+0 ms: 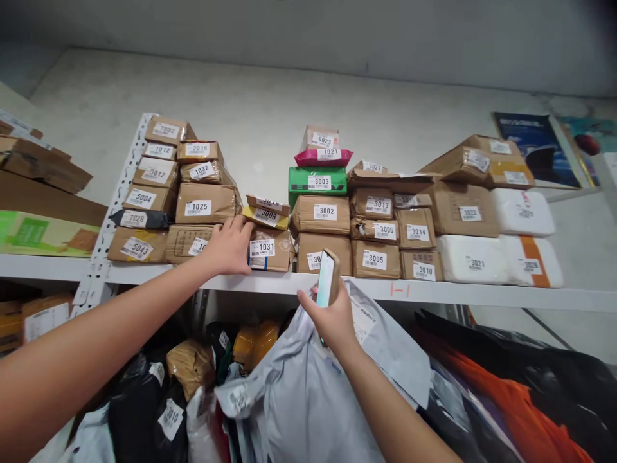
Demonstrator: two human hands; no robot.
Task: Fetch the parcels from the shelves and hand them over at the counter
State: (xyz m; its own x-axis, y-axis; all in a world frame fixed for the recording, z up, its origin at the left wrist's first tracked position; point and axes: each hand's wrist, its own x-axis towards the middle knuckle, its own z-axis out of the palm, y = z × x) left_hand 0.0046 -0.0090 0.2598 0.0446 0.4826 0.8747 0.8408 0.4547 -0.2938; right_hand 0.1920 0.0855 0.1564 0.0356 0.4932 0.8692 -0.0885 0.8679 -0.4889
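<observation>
On white shelf (434,292) by grey wall (270,109): labelled parcels (376,222), both hands up.

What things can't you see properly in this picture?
Head view only:
- Phone screen: edge-on in the right hand, unreadable.
- Box label: partly covered by the left hand.
- Box 30..: number's end hidden behind the phone.
- Poster: blurred, cut by another sheet.

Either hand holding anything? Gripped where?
Right hand holds a phone by its lower end. Left hand only rests on box 1031.
</observation>
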